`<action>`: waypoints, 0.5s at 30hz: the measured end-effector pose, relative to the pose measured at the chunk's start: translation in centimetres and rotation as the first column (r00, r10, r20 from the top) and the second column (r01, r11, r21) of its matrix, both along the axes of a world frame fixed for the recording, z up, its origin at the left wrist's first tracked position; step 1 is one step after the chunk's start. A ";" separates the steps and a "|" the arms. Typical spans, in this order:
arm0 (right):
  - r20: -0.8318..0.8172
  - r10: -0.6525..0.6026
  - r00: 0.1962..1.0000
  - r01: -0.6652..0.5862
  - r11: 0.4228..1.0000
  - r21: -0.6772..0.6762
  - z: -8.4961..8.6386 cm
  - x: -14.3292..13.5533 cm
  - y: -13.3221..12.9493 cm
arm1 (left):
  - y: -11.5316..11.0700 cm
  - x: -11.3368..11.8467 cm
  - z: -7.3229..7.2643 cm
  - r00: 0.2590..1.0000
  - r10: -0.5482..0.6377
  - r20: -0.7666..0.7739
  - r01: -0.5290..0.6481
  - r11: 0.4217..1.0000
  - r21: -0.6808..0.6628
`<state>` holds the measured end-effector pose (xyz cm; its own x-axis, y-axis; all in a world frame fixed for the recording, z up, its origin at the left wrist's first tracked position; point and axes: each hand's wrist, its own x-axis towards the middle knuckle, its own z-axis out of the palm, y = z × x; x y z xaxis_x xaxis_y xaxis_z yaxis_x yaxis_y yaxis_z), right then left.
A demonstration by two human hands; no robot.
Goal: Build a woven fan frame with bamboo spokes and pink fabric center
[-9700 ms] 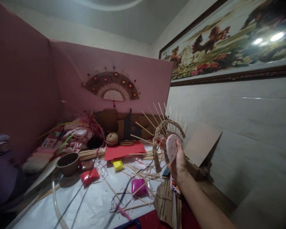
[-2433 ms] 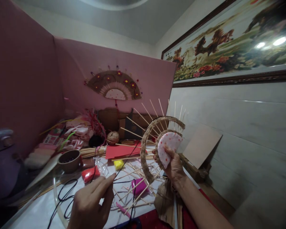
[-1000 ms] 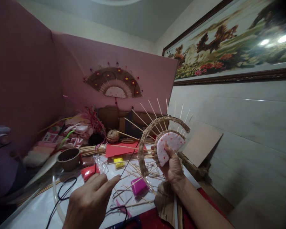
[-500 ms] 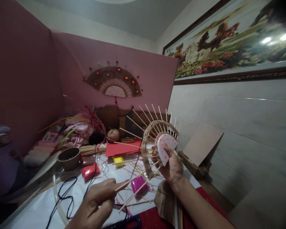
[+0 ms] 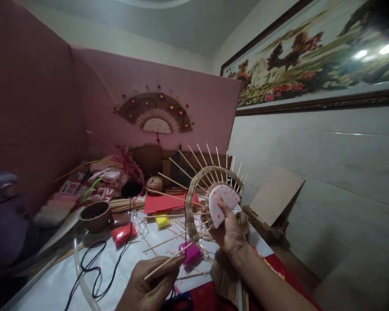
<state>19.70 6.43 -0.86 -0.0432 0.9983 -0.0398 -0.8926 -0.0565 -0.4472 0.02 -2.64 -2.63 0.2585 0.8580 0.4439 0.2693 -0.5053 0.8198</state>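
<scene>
A half-round woven fan frame (image 5: 190, 203) with thin wooden sticks radiating outward is held up over the table. My right hand (image 5: 231, 231) grips its white, red-dotted centre piece (image 5: 221, 198), thumb on the front and fingers behind. At the lower left of the fan, my left hand (image 5: 155, 276) is closed in a pinch beside the lowest stick. A black cord (image 5: 185, 224) runs down across the woven band to the left fingertips. Below the fan lies a purple packet (image 5: 191, 254), partly covered by sticks.
A brown bowl (image 5: 95, 216), red packet (image 5: 123, 234), yellow packet (image 5: 162, 220) and red paper (image 5: 165, 203) lie on the white-covered table (image 5: 113, 268). Twine (image 5: 154, 184) sits farther back. A finished fan (image 5: 155, 111) hangs on the pink board. Dark-handled scissors (image 5: 178, 301) lie at the front.
My left hand has moved right and its extended finger has drawn into a pinch by the cord. The fan has shifted slightly left and turned a little.
</scene>
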 end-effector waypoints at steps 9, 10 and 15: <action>0.001 -0.091 0.996 0.091 0.996 -0.007 0.0 0.8 0.9 | 0.8 -1.8 -0.4 0.971 0.180 0.159 -0.144 0.966 -0.214; 0.001 -0.098 0.995 0.098 0.995 -0.002 0.0 0.8 1.0 | 0.8 -2.0 -0.2 0.967 0.208 0.145 -0.173 0.959 -0.224; 0.050 -0.120 0.992 0.119 0.993 0.024 0.0 1.3 1.3 | 0.7 -2.9 0.7 0.953 0.295 0.075 -0.286 0.952 -0.111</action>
